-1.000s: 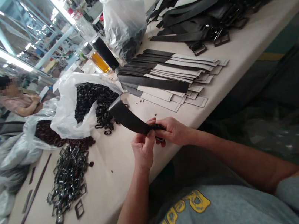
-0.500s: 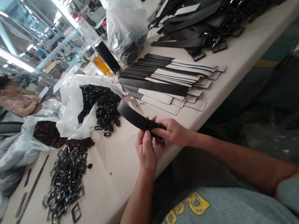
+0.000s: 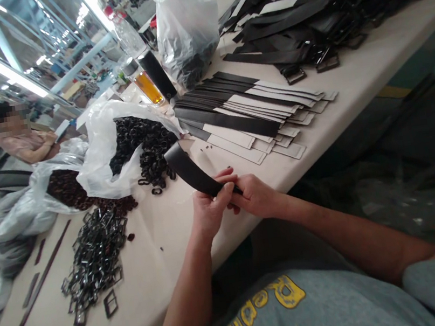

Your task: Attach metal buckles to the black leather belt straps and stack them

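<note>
A black belt (image 3: pixel 191 173), bent into a loop, is between my hands near the table's front edge. My left hand (image 3: pixel 209 208) is closed on the strap, its thumb pressed over the top. Against it, my right hand (image 3: pixel 254 195) grips the belt's end; the fingers hide that end and any buckle there. Beyond my hands lie black belt straps (image 3: pixel 231 120) with pale paper on their ends, laid in an overlapping row. Small black belt loops (image 3: pixel 154 164) spill from a white plastic bag (image 3: pixel 96 170) to the left.
Metal buckles (image 3: pixel 93 258) are heaped at the left, beside a bag of dark brown loops (image 3: pixel 66 192). Behind the straps stand a tea bottle (image 3: pixel 148 89), a black flask (image 3: pixel 157 74) and a tied bag (image 3: pixel 186 31). Buckled belts (image 3: pixel 297 36) are piled at far right. A person (image 3: pixel 20 132) sits across the table.
My left hand has slid along the strap towards my right hand, its thumb now over the belt. The buckle end, partly visible before, is covered by my fingers.
</note>
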Action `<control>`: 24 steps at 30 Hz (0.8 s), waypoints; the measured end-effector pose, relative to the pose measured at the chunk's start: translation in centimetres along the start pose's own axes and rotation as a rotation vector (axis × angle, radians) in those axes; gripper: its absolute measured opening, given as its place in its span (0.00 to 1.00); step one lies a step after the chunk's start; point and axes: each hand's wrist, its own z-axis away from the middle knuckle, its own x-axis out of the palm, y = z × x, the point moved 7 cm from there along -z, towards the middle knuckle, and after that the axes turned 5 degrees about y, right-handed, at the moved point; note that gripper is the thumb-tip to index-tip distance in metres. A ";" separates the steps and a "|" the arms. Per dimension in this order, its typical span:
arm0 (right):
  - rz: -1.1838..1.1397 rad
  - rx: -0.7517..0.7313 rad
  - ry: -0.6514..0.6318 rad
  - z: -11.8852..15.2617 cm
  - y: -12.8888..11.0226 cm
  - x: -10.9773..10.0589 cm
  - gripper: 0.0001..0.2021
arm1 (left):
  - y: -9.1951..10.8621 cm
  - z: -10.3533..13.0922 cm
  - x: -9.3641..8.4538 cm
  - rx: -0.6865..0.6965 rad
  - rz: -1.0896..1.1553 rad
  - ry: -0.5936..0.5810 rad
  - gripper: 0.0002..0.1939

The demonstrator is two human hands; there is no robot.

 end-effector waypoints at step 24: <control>-0.071 0.149 0.070 -0.4 0.4 -0.1 0.15 | 0.2 0.0 -2.1 0.082 0.106 0.258 0.12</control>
